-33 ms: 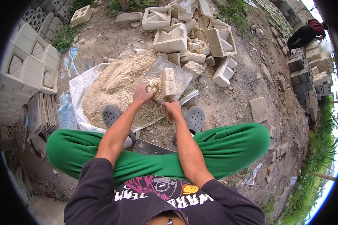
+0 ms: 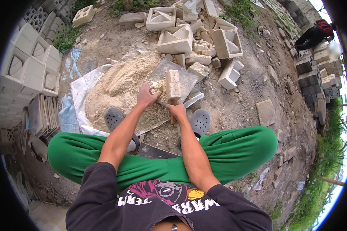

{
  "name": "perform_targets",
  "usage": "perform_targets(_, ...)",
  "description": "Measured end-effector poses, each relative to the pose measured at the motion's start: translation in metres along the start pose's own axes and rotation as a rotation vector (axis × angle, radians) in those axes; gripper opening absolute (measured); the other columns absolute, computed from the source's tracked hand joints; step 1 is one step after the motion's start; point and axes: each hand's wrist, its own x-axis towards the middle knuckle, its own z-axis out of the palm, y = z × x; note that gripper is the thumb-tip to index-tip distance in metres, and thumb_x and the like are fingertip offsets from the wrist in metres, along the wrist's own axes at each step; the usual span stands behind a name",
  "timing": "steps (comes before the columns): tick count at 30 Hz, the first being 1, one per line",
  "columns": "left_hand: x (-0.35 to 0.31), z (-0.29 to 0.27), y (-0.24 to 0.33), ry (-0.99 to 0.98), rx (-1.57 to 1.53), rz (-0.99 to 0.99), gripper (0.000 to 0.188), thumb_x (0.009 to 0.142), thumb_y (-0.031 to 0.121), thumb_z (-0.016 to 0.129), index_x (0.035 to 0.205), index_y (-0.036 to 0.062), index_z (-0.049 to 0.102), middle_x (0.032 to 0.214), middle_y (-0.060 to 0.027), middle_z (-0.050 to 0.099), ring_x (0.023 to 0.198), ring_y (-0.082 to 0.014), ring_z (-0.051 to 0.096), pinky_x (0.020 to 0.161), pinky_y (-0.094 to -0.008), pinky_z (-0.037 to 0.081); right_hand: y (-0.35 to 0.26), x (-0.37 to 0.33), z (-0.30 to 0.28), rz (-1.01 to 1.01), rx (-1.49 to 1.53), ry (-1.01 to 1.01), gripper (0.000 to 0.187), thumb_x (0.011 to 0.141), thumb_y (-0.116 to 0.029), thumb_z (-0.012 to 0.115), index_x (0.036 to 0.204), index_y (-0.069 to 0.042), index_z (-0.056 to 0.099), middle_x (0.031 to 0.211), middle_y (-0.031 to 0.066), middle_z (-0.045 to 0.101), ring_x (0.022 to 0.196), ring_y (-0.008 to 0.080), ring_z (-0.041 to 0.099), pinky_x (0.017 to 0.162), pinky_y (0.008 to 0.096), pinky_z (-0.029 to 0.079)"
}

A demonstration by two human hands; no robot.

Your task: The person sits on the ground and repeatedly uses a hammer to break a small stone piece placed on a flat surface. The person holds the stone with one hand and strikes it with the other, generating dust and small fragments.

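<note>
My right hand (image 2: 177, 111) is closed round the handle of a mallet. The mallet's thick, dust-coated, block-like head (image 2: 173, 84) stands over a flat grey slab (image 2: 184, 74). Beside it, my left hand (image 2: 145, 96) curls its fingers round pale broken stone (image 2: 155, 89) at the slab's near-left edge. The exact shape of what the left fingers hold is partly hidden. A heap of crushed, sandy material (image 2: 119, 84) spreads left of the hands on a white sheet (image 2: 80, 90). My feet, in grey clogs (image 2: 200, 121), flank the work spot.
Broken pale moulded blocks (image 2: 175, 39) and rubble lie ahead. Patterned blocks (image 2: 36, 52) are stacked at the left, above thin upright boards (image 2: 45, 111). A flat stone (image 2: 265, 112) lies at the right. Another person (image 2: 316, 34) bends near grey block stacks (image 2: 310, 77) at the far right.
</note>
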Motion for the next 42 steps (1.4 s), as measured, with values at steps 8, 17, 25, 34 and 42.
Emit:
perform_targets(8, 0.004, -0.008, 0.012, -0.022, 0.005, 0.001, 0.05, 0.077, 0.031, 0.076, 0.117, 0.0029, 0.065, 0.119, -0.0177, 0.062, 0.115, -0.0345, 0.057, 0.102, -0.0422, 0.045, -0.021, 0.003, -0.005, -0.061, -0.193, 0.062, 0.038, 0.073, -0.023, 0.078, 0.096, 0.006, 0.069, 0.077, 0.0132, 0.072, 0.061, 0.0212, 0.071, 0.055, 0.0352, 0.055)
perform_targets(17, 0.001, -0.021, 0.021, -0.076, -0.182, -0.1, 0.052, 0.077, 0.025, 0.076, 0.121, 0.0007, 0.06, 0.1, -0.016, 0.065, 0.082, -0.0282, 0.063, 0.077, -0.0399, 0.051, -0.124, -0.046, -0.036, -0.5, -0.174, 0.248, 0.033, 0.074, -0.023, 0.08, 0.089, 0.004, 0.069, 0.074, 0.0156, 0.072, 0.059, 0.0233, 0.069, 0.058, 0.0364, 0.053)
perform_targets(25, 0.0, -0.005, 0.001, 0.019, -0.193, 0.057, 0.048, 0.079, 0.022, 0.077, 0.117, 0.0014, 0.057, 0.122, -0.0203, 0.063, 0.093, -0.0311, 0.064, 0.086, -0.0399, 0.052, -0.065, -0.027, 0.005, -0.154, -0.356, 0.09, 0.036, 0.071, -0.027, 0.078, 0.098, -0.004, 0.073, 0.091, 0.0221, 0.073, 0.089, 0.0396, 0.071, 0.075, 0.0445, 0.056)
perform_targets(34, -0.007, -0.001, 0.003, 0.081, -0.249, 0.088, 0.05, 0.08, 0.018, 0.077, 0.122, 0.0004, 0.056, 0.13, -0.0234, 0.06, 0.096, -0.0355, 0.062, 0.09, -0.0423, 0.05, -0.111, -0.04, -0.02, -0.394, -0.192, 0.228, 0.033, 0.074, -0.024, 0.076, 0.091, 0.003, 0.069, 0.078, 0.0177, 0.072, 0.069, 0.0261, 0.071, 0.064, 0.0378, 0.053)
perform_targets(42, -0.01, 0.004, -0.004, 0.051, -0.254, 0.043, 0.051, 0.086, 0.019, 0.073, 0.129, 0.0001, 0.052, 0.15, -0.0251, 0.046, 0.12, -0.0331, 0.061, 0.098, -0.0373, 0.049, -0.057, -0.027, 0.01, -0.389, -0.324, 0.235, 0.031, 0.075, -0.023, 0.075, 0.092, 0.002, 0.07, 0.079, 0.0183, 0.072, 0.07, 0.0342, 0.071, 0.065, 0.0415, 0.056)
